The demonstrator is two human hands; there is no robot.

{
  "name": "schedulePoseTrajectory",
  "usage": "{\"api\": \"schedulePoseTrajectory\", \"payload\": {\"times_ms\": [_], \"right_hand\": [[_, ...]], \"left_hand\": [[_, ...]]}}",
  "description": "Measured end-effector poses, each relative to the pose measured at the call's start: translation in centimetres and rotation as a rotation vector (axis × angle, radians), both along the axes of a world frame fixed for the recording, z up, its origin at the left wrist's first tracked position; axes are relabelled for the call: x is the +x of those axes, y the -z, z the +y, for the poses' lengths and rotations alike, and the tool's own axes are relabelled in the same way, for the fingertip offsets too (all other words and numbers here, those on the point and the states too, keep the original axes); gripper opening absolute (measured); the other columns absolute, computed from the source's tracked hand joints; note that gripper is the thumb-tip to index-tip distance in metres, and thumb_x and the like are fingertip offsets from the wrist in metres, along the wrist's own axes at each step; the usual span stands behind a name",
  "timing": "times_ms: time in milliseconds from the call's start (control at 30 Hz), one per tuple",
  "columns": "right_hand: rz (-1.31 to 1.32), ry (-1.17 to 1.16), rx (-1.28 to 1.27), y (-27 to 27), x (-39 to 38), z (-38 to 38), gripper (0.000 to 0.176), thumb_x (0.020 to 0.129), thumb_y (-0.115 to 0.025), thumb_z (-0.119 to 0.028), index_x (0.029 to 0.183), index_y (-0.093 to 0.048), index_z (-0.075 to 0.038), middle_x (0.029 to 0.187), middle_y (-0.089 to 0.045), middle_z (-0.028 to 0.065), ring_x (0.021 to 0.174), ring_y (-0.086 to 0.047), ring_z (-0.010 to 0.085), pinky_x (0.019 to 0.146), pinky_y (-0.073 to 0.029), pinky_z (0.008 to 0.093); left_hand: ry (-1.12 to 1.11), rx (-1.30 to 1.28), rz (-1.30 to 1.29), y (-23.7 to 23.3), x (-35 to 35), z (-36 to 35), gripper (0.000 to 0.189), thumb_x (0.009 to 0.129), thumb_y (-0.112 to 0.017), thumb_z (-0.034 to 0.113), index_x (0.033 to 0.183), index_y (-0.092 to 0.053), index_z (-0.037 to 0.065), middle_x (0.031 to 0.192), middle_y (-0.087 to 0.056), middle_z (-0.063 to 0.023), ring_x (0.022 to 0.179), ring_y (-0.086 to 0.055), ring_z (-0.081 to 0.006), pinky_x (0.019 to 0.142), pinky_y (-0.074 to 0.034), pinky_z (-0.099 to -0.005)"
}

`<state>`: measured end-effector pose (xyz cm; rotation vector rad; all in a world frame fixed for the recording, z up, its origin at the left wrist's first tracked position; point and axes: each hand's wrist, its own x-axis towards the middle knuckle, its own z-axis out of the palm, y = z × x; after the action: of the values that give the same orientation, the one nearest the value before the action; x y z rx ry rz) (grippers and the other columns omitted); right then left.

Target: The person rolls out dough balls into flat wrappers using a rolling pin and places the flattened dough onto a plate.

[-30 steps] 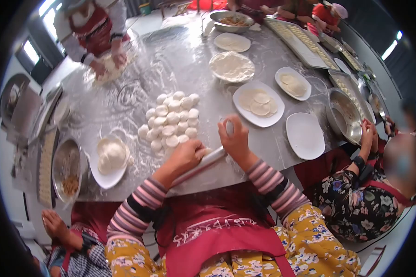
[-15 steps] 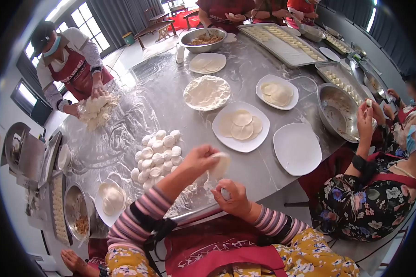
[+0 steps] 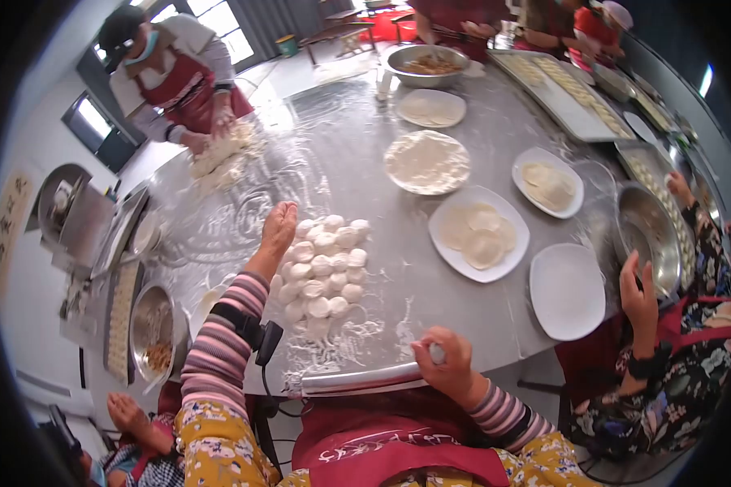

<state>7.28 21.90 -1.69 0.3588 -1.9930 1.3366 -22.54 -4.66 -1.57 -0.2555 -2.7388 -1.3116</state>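
My left hand (image 3: 278, 229) reaches over the table beside the far left corner of a cluster of floured dough balls (image 3: 321, 264). Its fingers are stretched out and I see nothing in them. At the table's near edge my right hand (image 3: 447, 361) is closed around what looks like a small rolling pin (image 3: 437, 354); only its pale rounded end shows. A white plate of thin round dough wrappers (image 3: 483, 247) lies ahead and to the right. Behind my left forearm, a plate with pale dough (image 3: 209, 302) is mostly hidden.
A bowl of flour (image 3: 426, 162) and a bowl of filling (image 3: 427, 65) stand farther back. A bare white plate (image 3: 568, 292) and a metal bowl (image 3: 650, 235) are at right. Across the table a person (image 3: 179, 81) kneads dough (image 3: 223, 154); other people sit close on both sides.
My left hand has swung away to the far left, and the wrapper it held is no longer in it. My right hand stays closed near the table edge. The view has turned left.
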Motion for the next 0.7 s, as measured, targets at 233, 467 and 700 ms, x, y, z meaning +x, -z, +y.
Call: {"api": "schedulePoseTrajectory", "payload": {"times_ms": [233, 467, 700], "right_hand": [[-0.035, 0.037, 0.034, -0.4, -0.3, -0.1, 0.026, 0.074, -0.070, 0.001, 0.091, -0.050, -0.004, 0.068, -0.057, 0.0096, 0.054, -0.058, 0.0252, 0.049, -0.045, 0.0305], [-0.059, 0.127, 0.056, -0.2, -0.7, -0.6, 0.025, 0.076, -0.069, 0.001, 0.090, -0.050, -0.004, 0.067, -0.057, 0.0093, 0.053, -0.058, 0.0215, 0.050, -0.046, 0.0287], [-0.035, 0.180, 0.104, -0.4, -0.3, -0.6, 0.024, 0.075, -0.069, 0.001, 0.089, -0.051, -0.004, 0.069, -0.057, 0.0095, 0.054, -0.057, 0.0218, 0.051, -0.045, 0.0291]], "left_hand": [[0.029, -0.526, 0.110, 5.4, -0.6, 0.8, 0.052, 0.091, -0.045, 0.046, 0.128, -0.051, 0.009, 0.135, -0.045, -0.0179, 0.131, -0.035, -0.0309, 0.108, -0.026, -0.0431], [0.326, -0.635, -0.029, -0.3, 5.4, 9.0, 0.063, 0.086, -0.042, 0.061, 0.137, -0.043, 0.025, 0.146, -0.032, -0.0105, 0.137, -0.023, -0.0321, 0.106, -0.013, -0.0611], [0.639, -0.705, 0.134, -1.0, 13.4, 9.3, 0.052, 0.088, -0.049, 0.045, 0.134, -0.046, 0.021, 0.145, -0.033, -0.0113, 0.136, -0.025, -0.0334, 0.105, -0.021, -0.0598]]}}
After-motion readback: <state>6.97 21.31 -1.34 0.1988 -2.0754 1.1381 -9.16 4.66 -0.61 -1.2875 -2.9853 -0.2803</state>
